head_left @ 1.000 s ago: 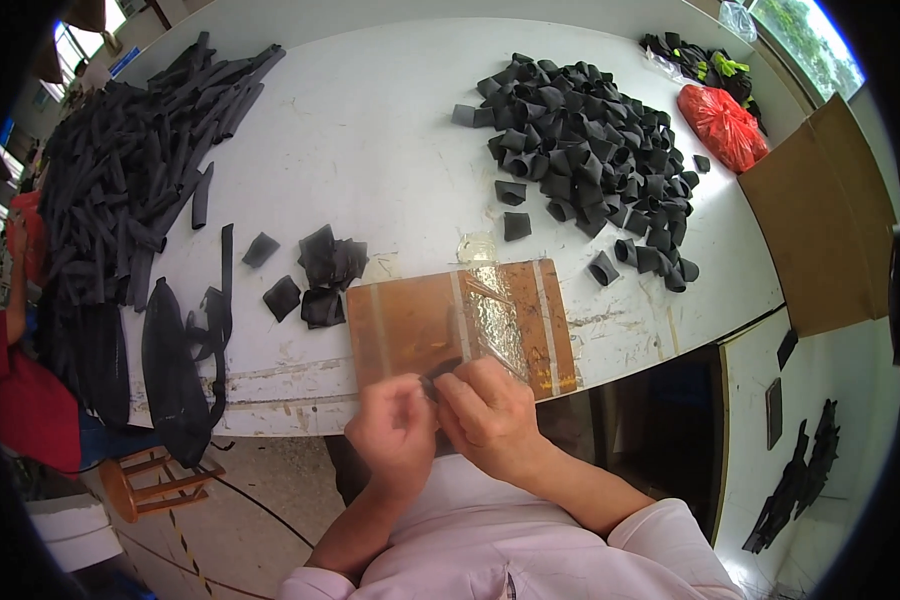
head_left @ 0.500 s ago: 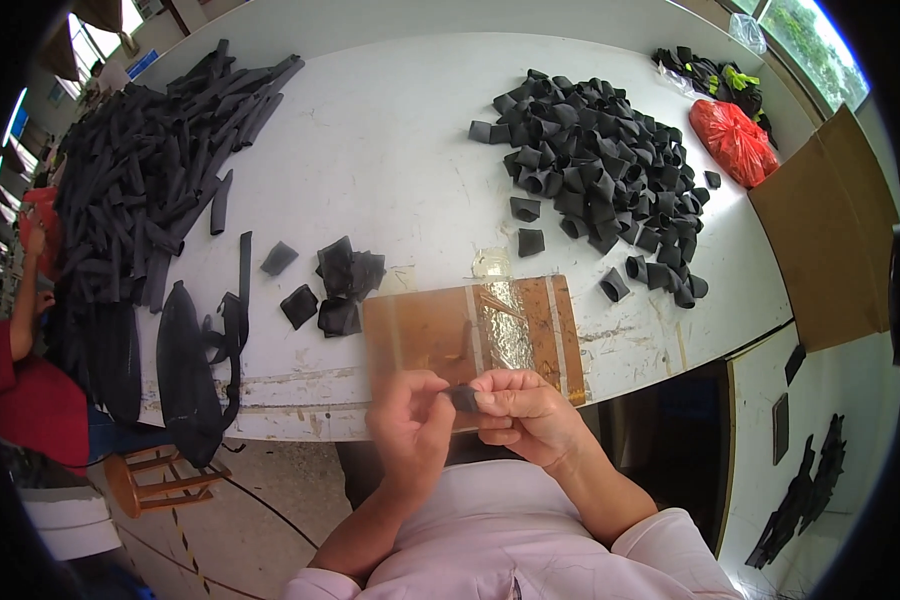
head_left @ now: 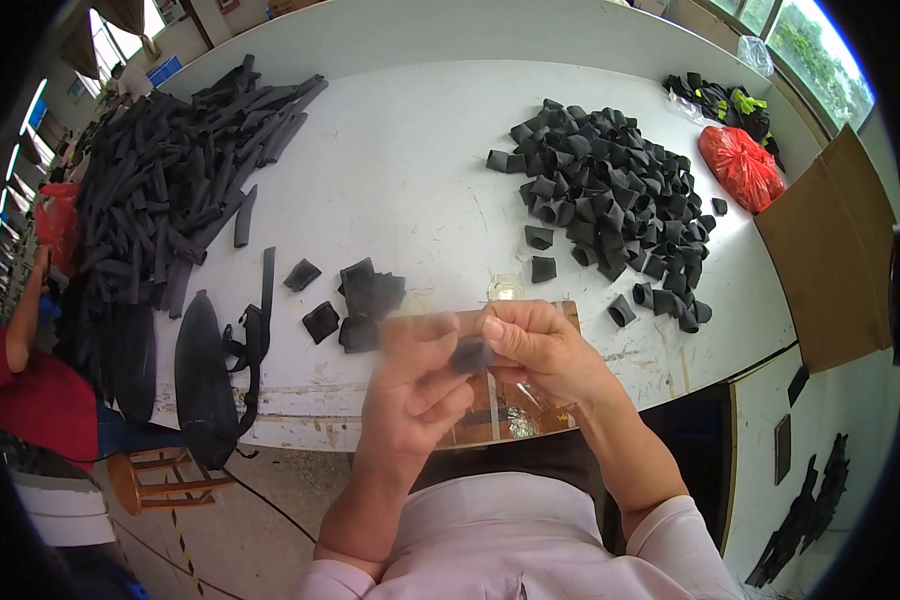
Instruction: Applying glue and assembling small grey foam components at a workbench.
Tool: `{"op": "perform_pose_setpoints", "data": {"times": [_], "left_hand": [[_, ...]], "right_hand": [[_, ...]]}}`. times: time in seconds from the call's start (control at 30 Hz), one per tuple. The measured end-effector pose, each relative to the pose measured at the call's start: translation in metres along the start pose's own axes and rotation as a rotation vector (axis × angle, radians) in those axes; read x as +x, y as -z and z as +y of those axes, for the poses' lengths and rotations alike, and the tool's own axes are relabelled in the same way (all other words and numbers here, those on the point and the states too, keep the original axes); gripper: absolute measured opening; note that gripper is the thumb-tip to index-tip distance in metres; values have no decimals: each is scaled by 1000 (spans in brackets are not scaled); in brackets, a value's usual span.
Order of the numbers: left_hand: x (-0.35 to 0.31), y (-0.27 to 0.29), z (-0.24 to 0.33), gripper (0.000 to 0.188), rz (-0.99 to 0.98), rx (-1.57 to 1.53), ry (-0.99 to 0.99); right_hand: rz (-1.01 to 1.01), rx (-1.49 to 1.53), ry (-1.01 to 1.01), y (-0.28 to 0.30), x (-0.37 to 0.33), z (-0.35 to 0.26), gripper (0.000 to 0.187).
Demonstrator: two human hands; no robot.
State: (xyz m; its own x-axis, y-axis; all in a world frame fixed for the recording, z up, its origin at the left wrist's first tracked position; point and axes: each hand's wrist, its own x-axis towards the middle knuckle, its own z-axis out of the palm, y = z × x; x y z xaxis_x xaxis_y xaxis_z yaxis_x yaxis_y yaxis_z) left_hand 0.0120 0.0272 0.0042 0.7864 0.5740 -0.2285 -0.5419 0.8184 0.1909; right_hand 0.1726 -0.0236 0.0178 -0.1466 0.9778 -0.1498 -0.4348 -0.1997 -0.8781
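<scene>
A small dark fabric piece (head_left: 472,355) is between my two hands, above the near edge of the table. My right hand (head_left: 545,350) pinches its right side between thumb and fingers. My left hand (head_left: 410,385), smeared by motion, has its curled fingers at the piece's left side, with the thumb lifted apart. Below the hands lies a brown board (head_left: 560,318) with clear tape strips, largely covered by them. Left of the board rest several flat black fabric squares (head_left: 370,290). Farther right spreads a heap of short black fabric loops (head_left: 610,190).
Long black fabric strips (head_left: 160,190) are piled at the left, with a dark pouch-like piece (head_left: 202,370) nearer. A red plastic bag (head_left: 742,168) and a cardboard sheet (head_left: 830,250) stand at the right. A wooden stool (head_left: 165,480) and a person in red (head_left: 40,390) are at left.
Both hands have moved up and farther over the board with the fabric piece. My left thumb has lifted away from the piece. The whole view has shifted slightly.
</scene>
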Motion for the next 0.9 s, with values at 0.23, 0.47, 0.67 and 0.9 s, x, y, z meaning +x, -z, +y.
{"op": "perform_pose_setpoints", "data": {"times": [0.23, 0.47, 0.67, 0.9], "left_hand": [[-4, -10, -10, 18, 57, 687, -376], [2, -19, -2, 20, -239, 1568, -929], [-1, -18, -10, 9, -104, 903, -794], [-7, -19, -16, 11, 22, 567, -706]], "right_hand": [[147, -357, 147, -2, -6, 13, 30], [446, -917, 733, -19, -23, 11, 33], [454, -1022, 860, -27, -17, 12, 31], [452, -1179, 977, -27, -15, 5, 16]]}}
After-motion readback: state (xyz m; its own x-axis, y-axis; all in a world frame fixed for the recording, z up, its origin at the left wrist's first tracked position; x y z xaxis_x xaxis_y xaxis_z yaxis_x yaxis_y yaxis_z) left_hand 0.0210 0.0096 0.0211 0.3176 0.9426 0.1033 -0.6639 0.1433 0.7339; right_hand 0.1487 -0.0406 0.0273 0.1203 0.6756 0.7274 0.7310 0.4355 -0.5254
